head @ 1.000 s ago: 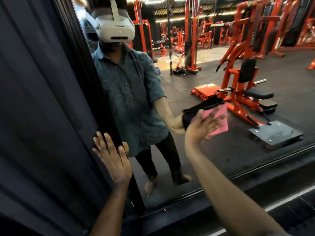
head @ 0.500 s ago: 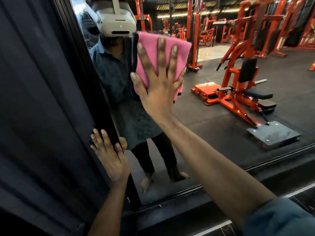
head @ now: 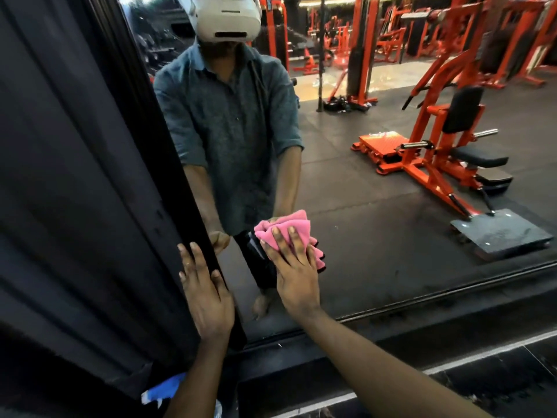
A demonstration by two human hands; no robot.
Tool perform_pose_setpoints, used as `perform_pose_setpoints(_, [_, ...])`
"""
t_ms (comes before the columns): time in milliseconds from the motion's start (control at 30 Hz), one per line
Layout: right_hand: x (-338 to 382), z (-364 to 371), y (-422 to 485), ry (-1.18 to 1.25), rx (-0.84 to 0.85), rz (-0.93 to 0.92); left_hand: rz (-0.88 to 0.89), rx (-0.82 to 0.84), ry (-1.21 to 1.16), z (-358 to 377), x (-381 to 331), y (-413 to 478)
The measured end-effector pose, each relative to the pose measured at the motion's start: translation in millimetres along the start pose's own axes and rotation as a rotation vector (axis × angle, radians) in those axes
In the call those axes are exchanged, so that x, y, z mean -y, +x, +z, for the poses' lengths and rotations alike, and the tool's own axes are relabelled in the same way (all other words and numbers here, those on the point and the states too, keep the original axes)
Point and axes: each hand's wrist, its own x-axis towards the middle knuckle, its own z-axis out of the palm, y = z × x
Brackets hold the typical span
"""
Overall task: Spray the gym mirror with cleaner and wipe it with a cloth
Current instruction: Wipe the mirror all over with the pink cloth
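Pink cloth low on the glass, near the frame

Pink cloth (head: 287, 233) bunched under the right hand (head: 294, 271), fingers spread almost straight and pressing it flat against the mirror (head: 391, 206), low down and just right of the dark frame (head: 187, 176). Left hand (head: 208, 292) laid open against that frame, fingers straight, holding nothing. Soft, light and limp by the look of it: likely to fold and slip under the palm, so best kept spread and pinned with the whole flat of the hand rather than pinched at a corner. Glass stiff, smooth and breakable; firm even pressure judged enough, no leaning. No spray bottle in view. Something blue (head: 164, 387) near the left forearm at the bottom edge, partly cut off, hard to name. Wetness or streaks on the glass hard to make out among the reflected orange machines (head: 437, 152).
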Motion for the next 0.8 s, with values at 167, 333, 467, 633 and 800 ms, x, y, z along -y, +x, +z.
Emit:
perform_pose_setpoints(167, [4.8,-4.9,-1.2,0.100,0.046,0.056,-0.044,0.081,0.074,-7.2,1.7,-17.5])
perform_pose_setpoints(333, [10.3,5.3,-7.9,0.145,0.014,0.081,0.017,0.114,0.165,-6.8,13.9,-26.9])
perform_pose_setpoints(467, [14.7,35.8,-18.5,0.140,-0.075,0.076,0.058,-0.025,0.168,24.8,42.2,-41.2])
perform_pose_setpoints(633, [3.5,92.2,-39.2,0.137,-0.235,0.017,0.222,-0.234,0.031,82.1,102.6,-54.1])
perform_pose_setpoints(800, [-12.8,136.5,-61.8,0.106,-0.366,-0.050,0.430,-0.401,-0.086,116.0,144.5,-53.2])
